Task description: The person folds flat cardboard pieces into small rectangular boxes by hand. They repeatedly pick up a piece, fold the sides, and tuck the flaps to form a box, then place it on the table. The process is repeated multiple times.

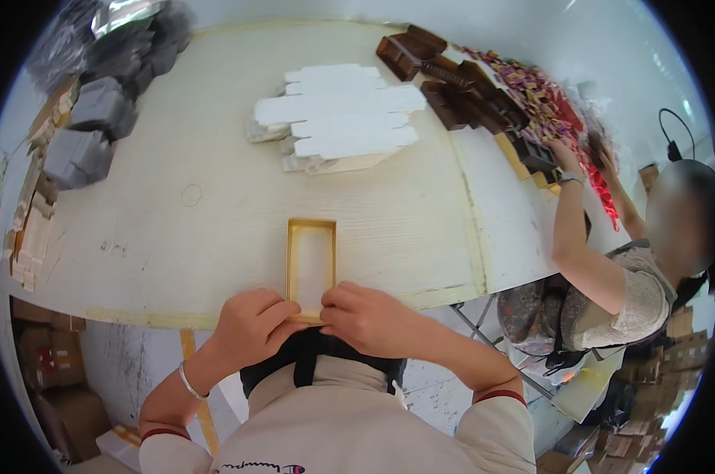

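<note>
At the table's front edge, a narrow rectangular box [311, 222] with gold walls and a pale inside lies lengthwise away from me. My left hand [255, 320] pinches its near left corner between thumb and fingers. The near right corner is gripped by my right hand [365, 318], fingers curled in. Between my fingertips the box's near end shows only in part. Beyond it sits a stack of flat white die-cut card blanks [337, 114].
Grey plastic trays [79, 158] and folded cardboard pieces [33, 245] line the table's left edge. Brown trays [472, 91] and wrapped sweets [539, 91] lie at the far right, where a co-worker's hands [566, 158] reach among them. Cardboard boxes [73, 411] stand below left.
</note>
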`<action>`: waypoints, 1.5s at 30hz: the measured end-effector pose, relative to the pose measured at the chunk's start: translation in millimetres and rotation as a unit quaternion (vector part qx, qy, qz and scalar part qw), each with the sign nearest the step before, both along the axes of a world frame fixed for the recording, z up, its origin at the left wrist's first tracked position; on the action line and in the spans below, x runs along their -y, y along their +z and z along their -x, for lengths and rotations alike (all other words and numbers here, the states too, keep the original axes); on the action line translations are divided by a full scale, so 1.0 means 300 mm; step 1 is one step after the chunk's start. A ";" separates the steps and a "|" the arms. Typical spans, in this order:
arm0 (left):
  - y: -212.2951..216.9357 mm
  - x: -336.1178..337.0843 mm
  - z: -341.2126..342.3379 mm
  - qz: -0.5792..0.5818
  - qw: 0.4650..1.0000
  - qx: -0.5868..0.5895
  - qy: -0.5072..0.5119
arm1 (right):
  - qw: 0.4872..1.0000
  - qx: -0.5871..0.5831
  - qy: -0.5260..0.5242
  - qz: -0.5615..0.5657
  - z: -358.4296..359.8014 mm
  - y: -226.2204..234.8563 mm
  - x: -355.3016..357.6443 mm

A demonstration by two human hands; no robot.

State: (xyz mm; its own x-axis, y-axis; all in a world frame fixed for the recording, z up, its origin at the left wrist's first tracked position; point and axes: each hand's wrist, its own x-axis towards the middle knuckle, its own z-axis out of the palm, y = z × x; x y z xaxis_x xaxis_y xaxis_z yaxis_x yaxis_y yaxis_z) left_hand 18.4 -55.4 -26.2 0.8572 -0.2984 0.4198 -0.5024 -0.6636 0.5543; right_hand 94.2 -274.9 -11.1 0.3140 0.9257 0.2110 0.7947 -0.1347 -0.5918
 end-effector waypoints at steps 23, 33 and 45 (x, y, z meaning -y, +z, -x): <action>0.030 -0.040 -0.015 0.012 0.999 0.034 -0.027 | 0.965 0.208 -0.158 -0.033 -0.596 0.060 0.004; 0.141 -0.072 -0.143 -0.050 0.992 0.091 -0.065 | 0.974 0.184 -0.122 -0.049 -0.652 0.101 0.022; 0.121 -0.039 -0.135 -0.022 0.991 0.131 -0.029 | 0.896 0.384 -0.192 -0.115 -0.643 0.209 0.004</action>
